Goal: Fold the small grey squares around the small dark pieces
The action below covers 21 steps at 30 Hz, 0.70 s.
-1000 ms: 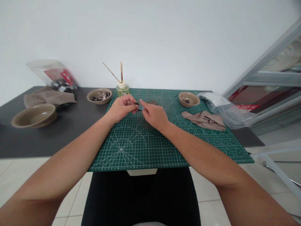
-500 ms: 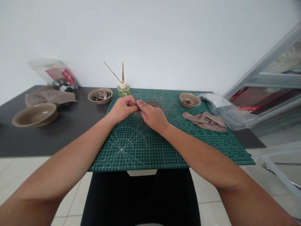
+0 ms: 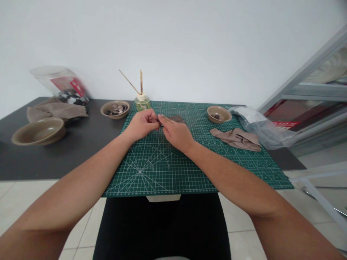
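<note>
Brown piece (image 3: 177, 118) lies on the green cutting mat (image 3: 154, 177), just beyond the right hand (image 3: 177, 135), which is the nearer one and hides its near part; can't tell the long axis from what shows. Left hand (image 3: 143, 124) is off to the piece's left, fingers curled, thumb close to index. Right fingers nearly straight, tips meeting the left's. Anything pinched between them is hidden, can't tell. Visible part of piece: dark brown, flat-looking, straight-edged.
</note>
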Available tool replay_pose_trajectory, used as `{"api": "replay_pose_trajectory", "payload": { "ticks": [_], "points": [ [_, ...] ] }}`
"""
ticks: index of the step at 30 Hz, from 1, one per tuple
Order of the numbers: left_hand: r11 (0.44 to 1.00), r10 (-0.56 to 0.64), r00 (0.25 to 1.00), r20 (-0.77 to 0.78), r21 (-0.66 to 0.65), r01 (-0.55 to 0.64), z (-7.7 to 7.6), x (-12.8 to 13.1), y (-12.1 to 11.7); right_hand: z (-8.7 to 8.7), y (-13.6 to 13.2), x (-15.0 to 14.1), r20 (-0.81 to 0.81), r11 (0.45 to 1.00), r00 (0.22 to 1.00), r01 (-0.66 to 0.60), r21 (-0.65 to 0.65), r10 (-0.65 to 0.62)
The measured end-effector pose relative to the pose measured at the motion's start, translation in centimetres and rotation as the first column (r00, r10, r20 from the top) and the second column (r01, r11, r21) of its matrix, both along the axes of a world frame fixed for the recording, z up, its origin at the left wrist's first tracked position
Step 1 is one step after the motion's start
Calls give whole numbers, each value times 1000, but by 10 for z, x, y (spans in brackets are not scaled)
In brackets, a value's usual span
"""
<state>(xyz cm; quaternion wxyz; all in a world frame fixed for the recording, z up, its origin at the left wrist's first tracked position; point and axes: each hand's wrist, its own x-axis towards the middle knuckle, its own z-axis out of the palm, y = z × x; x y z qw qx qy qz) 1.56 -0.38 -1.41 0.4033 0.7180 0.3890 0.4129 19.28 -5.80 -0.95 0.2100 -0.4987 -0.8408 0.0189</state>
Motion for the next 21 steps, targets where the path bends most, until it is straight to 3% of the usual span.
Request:
{"api": "replay_pose_trajectory", "payload": {
  "ticks": [11,18,21],
  "points": [
    [1000,-1,1000,9,20,1,1,1,0,0,1,0,4,1000,1000,9,3,-9],
    [997,-32,988,149,-66,42,-3,3,2,-2,4,2,41,999,999,32,34,-34],
    [998,-21,990,136,-54,28,-3,3,2,-3,3,0,61,998,997,37,46,-40]
  ]
}}
